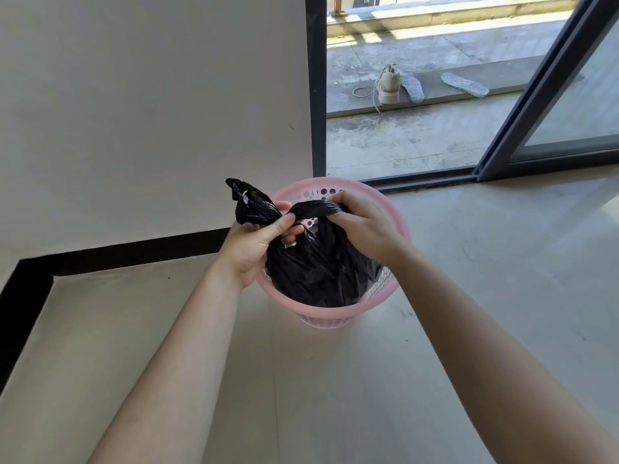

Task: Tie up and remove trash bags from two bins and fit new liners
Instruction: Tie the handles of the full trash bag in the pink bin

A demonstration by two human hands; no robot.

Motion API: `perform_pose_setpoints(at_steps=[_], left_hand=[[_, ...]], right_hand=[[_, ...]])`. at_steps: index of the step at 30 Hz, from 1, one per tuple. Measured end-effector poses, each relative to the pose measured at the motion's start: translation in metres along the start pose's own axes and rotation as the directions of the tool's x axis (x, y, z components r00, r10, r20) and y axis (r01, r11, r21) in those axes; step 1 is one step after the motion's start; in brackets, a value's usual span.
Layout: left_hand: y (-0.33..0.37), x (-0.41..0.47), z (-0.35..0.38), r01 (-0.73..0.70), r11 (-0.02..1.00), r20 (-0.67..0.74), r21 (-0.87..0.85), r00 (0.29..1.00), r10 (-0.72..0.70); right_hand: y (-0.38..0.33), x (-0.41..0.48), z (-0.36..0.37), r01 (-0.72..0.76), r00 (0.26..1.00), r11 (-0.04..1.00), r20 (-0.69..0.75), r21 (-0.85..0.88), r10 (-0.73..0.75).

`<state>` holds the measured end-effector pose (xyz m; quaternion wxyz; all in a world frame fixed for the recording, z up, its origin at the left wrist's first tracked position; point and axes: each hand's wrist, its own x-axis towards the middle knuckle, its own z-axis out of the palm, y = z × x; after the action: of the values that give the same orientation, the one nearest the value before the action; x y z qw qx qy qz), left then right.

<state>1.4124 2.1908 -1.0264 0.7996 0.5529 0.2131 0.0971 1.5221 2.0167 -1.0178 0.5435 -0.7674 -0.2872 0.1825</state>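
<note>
A pink perforated bin (400, 229) stands on the pale floor near the wall. Inside it sits a black trash bag (318, 272), its top gathered into twisted strands above the rim. My left hand (258, 244) grips one strand, whose loose end sticks up to the left. My right hand (365, 222) pinches the other strand, which arches across between the two hands. Both hands hover over the bin's opening.
A white wall with a black skirting (134, 251) runs on the left. Behind the bin is an open sliding door with a dark frame (522, 105). On the terrace outside lie a shoe (388, 85) and two insoles (464, 83).
</note>
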Motion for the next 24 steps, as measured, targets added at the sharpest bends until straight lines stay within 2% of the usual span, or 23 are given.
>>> perform_pose_setpoints(at_steps=[4, 7, 12, 15, 18, 19, 22, 24], left_hand=[[-0.005, 0.004, 0.011, -0.122, 0.982, -0.185, -0.144, 0.978, 0.095], [-0.007, 0.006, 0.019, -0.176, 0.946, -0.235, -0.272, 0.965, 0.112], [-0.008, 0.007, 0.021, -0.114, 0.851, -0.167, -0.513, 0.985, 0.031], [-0.013, 0.004, 0.02, -0.069, 0.838, -0.108, -0.541, 0.994, 0.012], [-0.013, 0.0, 0.02, -0.039, 0.867, -0.03, -0.496, 0.999, 0.028], [-0.012, -0.001, 0.021, -0.031, 0.878, -0.002, -0.478, 0.999, 0.034], [-0.008, -0.004, 0.023, -0.022, 0.904, 0.037, -0.426, 0.998, 0.041], [-0.007, -0.005, 0.025, -0.041, 0.92, 0.02, -0.391, 0.998, 0.054]], right_hand=[[0.002, -0.002, -0.004, -0.069, 0.994, 0.998, 0.087, 0.006, 0.068], [0.008, -0.004, -0.002, -0.192, 0.962, 0.98, 0.19, -0.047, 0.198], [0.02, -0.011, 0.013, -0.273, 0.891, 0.959, 0.357, -0.077, 0.282], [0.026, -0.012, 0.011, -0.307, 0.874, 0.943, 0.353, -0.129, 0.333], [0.032, -0.01, 0.008, -0.413, 0.836, 0.911, 0.392, -0.012, 0.384], [0.032, -0.01, 0.009, -0.401, 0.849, 0.916, 0.387, 0.028, 0.36], [0.03, -0.008, 0.019, -0.242, 0.944, 0.966, 0.251, 0.092, 0.213], [0.027, -0.008, 0.021, -0.2, 0.967, 0.972, 0.185, 0.125, 0.175]])
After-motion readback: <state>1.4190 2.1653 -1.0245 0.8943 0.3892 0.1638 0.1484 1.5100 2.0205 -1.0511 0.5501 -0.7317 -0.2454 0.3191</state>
